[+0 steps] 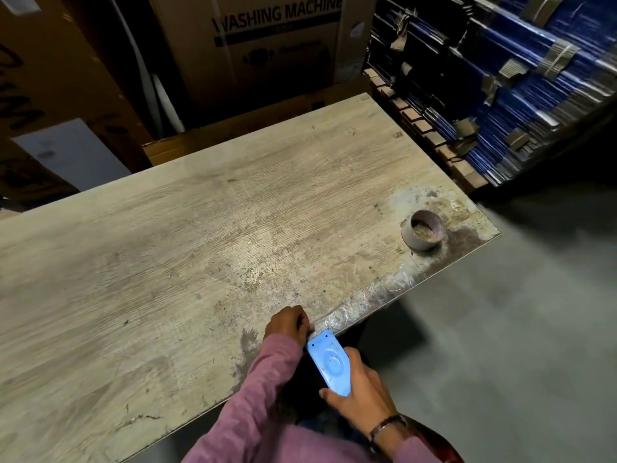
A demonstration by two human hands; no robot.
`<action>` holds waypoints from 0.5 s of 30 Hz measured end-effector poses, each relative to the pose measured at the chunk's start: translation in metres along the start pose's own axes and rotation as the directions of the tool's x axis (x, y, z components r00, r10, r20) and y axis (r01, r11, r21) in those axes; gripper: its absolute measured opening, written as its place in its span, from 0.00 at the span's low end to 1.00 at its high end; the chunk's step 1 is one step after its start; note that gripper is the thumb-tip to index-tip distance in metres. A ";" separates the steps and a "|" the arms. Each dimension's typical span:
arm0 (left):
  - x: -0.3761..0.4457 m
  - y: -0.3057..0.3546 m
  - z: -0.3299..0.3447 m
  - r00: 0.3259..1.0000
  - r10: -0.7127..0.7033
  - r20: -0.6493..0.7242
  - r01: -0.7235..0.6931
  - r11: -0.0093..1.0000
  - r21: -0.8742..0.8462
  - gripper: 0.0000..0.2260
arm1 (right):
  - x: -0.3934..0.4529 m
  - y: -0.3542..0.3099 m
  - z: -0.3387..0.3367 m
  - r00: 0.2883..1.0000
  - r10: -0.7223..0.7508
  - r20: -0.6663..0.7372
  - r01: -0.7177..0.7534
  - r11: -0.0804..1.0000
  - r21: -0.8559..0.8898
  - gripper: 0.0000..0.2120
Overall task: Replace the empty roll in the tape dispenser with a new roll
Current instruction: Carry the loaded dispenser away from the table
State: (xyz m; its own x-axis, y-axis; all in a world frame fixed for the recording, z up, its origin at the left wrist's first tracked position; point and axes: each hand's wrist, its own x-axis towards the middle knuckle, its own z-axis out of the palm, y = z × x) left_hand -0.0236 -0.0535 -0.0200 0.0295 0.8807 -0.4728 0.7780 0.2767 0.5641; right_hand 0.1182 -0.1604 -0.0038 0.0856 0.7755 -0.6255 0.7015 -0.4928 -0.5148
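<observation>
A light blue tape dispenser (pixel 329 362) is held at the near edge of the worn wooden table (pixel 200 245), its flat side facing up. My right hand (pixel 360 392) is wrapped around its rear end. My left hand (pixel 288 324) rests on the table edge right at the dispenser's front tip, fingers curled and pinched there; what they pinch is too small to tell. An empty brown cardboard tape core (pixel 423 229) stands upright near the table's right corner, far from both hands. Clear tape (pixel 364 304) is stuck along the table's near edge.
A large cardboard box (pixel 277 45) marked "WASHING MACHINE" stands behind the table, with more cartons at the left. Stacks of flat blue-edged bundles (pixel 521 88) fill the upper right. Grey concrete floor (pixel 517 329) lies to the right of the table.
</observation>
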 end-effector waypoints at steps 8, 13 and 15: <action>0.006 -0.006 0.003 0.995 0.094 -0.031 -0.091 0.993 0.071 0.03 | 0.002 -0.004 0.005 1.000 -0.004 -0.014 0.004 1.000 -0.003 0.31; 0.005 -0.026 0.001 0.973 0.187 -0.136 -0.118 0.907 0.405 0.23 | 0.003 -0.003 0.011 1.000 0.012 -0.004 -0.012 1.000 -0.016 0.34; 0.008 -0.032 -0.003 0.958 0.256 -0.125 -0.173 0.871 0.460 0.28 | 0.004 -0.002 0.011 1.000 0.015 0.012 -0.014 1.000 -0.020 0.35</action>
State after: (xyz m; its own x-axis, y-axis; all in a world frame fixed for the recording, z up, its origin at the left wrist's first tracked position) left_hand -0.0504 -0.0546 -0.0397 0.1491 0.9632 -0.2236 0.9610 -0.0879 0.2620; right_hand 0.1090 -0.1607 -0.0116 0.0876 0.7634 -0.6399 0.7141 -0.4960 -0.4940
